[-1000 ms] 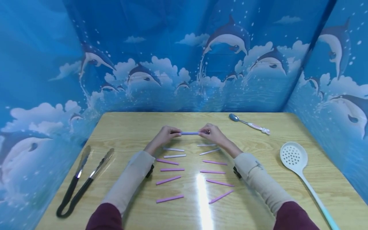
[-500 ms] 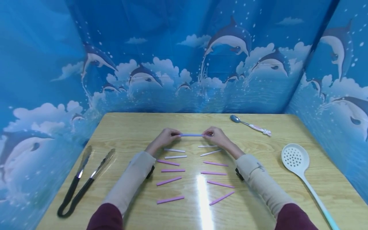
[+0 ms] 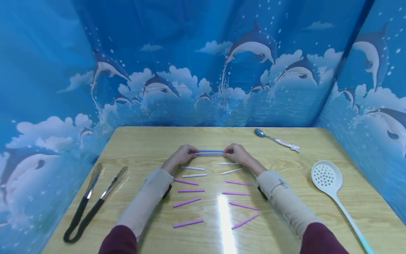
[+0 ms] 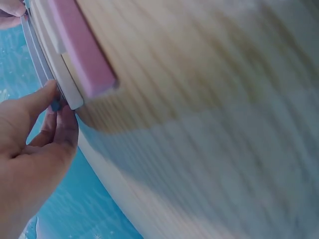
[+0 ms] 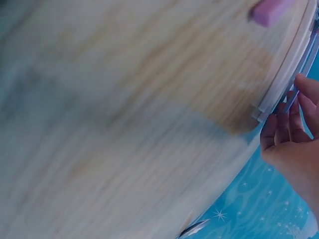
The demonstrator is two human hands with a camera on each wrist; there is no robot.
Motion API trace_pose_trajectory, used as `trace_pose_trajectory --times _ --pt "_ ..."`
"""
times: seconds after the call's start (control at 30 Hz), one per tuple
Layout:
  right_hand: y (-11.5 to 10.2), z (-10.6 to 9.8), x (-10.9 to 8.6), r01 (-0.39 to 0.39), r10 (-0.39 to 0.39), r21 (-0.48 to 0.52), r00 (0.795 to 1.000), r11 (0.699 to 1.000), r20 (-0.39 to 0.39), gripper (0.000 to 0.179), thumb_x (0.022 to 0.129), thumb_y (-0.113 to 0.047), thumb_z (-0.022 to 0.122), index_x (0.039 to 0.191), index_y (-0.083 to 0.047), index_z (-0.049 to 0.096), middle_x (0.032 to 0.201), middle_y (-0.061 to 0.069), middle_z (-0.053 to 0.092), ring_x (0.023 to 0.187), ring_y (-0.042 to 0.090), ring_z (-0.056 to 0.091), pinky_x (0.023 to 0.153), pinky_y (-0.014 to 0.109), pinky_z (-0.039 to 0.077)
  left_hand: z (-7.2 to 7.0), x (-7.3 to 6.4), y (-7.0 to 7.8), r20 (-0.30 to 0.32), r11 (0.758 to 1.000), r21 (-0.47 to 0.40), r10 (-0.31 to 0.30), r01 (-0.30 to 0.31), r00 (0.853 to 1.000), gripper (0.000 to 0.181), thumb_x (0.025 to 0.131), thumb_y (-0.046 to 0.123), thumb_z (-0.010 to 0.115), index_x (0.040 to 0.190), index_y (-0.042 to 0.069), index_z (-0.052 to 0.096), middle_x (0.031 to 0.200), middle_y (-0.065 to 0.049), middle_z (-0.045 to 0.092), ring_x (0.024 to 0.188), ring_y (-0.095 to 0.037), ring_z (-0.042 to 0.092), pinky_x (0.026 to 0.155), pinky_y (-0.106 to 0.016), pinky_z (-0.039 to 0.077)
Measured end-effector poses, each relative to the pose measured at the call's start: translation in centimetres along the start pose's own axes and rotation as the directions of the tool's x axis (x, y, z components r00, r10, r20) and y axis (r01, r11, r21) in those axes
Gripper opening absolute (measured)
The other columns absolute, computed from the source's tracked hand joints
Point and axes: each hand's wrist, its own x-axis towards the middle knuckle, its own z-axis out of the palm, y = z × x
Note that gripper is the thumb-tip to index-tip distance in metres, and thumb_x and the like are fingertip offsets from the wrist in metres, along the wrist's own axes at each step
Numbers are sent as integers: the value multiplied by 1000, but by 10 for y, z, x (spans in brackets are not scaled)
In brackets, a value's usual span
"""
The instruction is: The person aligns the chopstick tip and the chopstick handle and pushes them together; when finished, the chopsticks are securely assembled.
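Note:
Two thin blue-purple sticks, the far one [image 3: 210, 150] and the near one [image 3: 209, 154], run side by side between the hands at the table's far middle. My left hand [image 3: 184, 154] pinches their left ends between thumb and fingers. At the right ends, my right hand [image 3: 238, 154] pinches likewise. The fingertips hide the stick ends in the head view. In the right wrist view, a blue-purple stick end [image 5: 291, 102] pokes out from the fingers. Nearer lie two columns of separate sticks, pale ones such as a white stick [image 3: 194, 175] behind and pink sticks [image 3: 191, 190] in front.
Black-handled tongs [image 3: 83, 208] lie spread on the left of the wooden table [image 3: 149, 137]. A spoon [image 3: 276, 139] lies at the back right, and a white slotted skimmer [image 3: 326, 176] on the right. A blue dolphin curtain [image 3: 190, 53] hangs behind the table.
Between the hands, one line of blue-purple stick showed earlier; now two show with a narrow gap. The right hand shifted slightly right from the first frame. The loose sticks stay put.

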Motion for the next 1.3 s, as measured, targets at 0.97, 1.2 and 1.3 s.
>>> trace_pose_trajectory --times 0.97,1.2,1.3 --pt "6 0 2 36 -36 -31 999 999 -2 12 86 1 63 95 5 71 89 17 68 86 27 61 79 38 52 -14 -21 30 -40 1000 -16 -18 18 999 19 91 17 65 105 5 71 101 -9 70 95 -20 64 86 -29 51" --pt "4 -1 1 12 -12 -29 1000 999 8 13 87 0 63 97 4 71 91 16 68 88 27 61 81 39 51 10 8 -33 -82 998 51 41 -37 996 18 89 21 68 106 14 72 99 -2 70 91 -15 63 81 -28 52" --pt "4 -2 0 -2 2 -19 1000 1000 4 14 87 -2 64 97 4 71 92 15 67 87 26 61 80 38 51 -16 -26 27 -60 999 3 44 -44 997 20 90 22 66 106 9 72 99 -6 70 92 -17 64 83 -27 51"
